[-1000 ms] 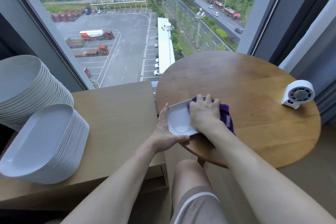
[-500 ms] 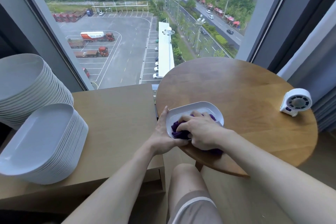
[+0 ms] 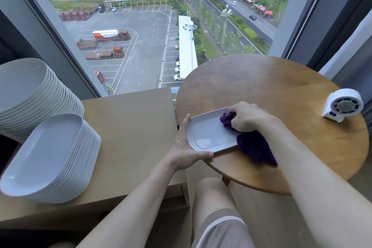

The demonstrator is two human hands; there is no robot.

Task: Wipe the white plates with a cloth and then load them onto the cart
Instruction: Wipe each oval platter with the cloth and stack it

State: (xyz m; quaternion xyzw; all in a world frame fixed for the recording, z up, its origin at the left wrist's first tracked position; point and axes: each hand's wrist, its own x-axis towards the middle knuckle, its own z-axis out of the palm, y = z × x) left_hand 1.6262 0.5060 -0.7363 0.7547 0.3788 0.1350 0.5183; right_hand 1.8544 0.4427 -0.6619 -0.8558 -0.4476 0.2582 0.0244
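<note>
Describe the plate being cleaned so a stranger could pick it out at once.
Find the round wooden table by the window. At its near-left edge lies an oblong white plate, held by the left hand while the right hand grips a purple cloth against it. Unlike the stacked plates on the counter to the left, it lies alone.
</note>
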